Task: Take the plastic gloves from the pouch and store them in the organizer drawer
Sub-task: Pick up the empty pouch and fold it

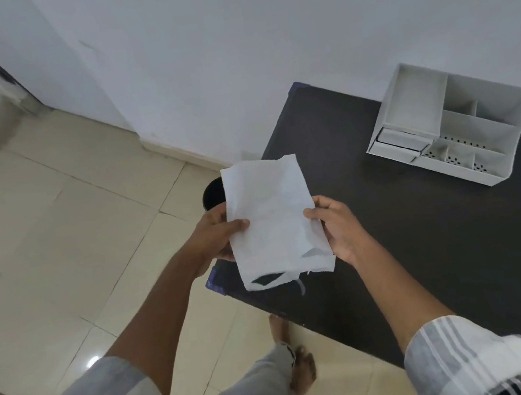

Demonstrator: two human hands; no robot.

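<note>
A white fabric pouch is held up in the air over the near left corner of the dark table. My left hand grips its left edge and my right hand grips its right edge. The pouch's mouth faces me at its lower end and gapes a little, with something dark inside. No gloves show. The white organizer stands at the table's far side against the wall, with several open compartments and a small drawer at its left front, slightly pulled out.
A dark round object sits on the tiled floor just behind the pouch, left of the table. My bare feet stand on the floor beside the table's near edge. White wall runs behind the table.
</note>
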